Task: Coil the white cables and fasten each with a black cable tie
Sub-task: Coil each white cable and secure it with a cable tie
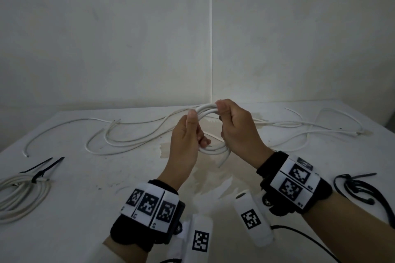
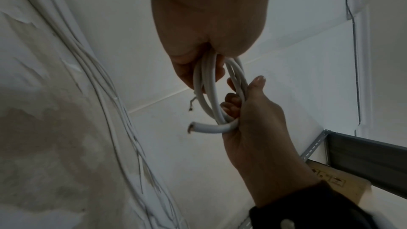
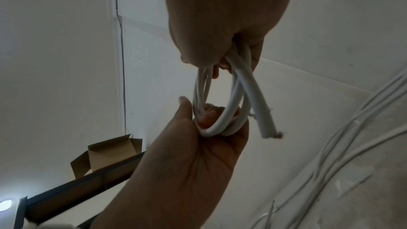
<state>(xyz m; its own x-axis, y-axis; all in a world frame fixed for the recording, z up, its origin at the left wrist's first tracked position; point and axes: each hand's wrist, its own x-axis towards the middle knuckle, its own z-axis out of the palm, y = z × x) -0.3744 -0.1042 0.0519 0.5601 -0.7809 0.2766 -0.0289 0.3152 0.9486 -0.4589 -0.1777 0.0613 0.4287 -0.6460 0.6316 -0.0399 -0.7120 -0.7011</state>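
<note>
Both hands, left (image 1: 188,136) and right (image 1: 235,126), are gripping the coil (image 1: 208,111) above the table (image 1: 128,177), and its loose end (image 1: 224,159) is threatening to spring free if either loosens.

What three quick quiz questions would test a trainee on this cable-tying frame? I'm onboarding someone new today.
1. True or false: both hands grip the same white cable coil.
2. Multiple choice: the coil already fastened with a tie lies at the table's A) far right B) near left C) centre.
3. Fill in: the spare black cable ties lie near the person's ____ wrist.

Key:
1. True: the left hand and right hand both hold it above the table.
2. B.
3. Right.
</note>
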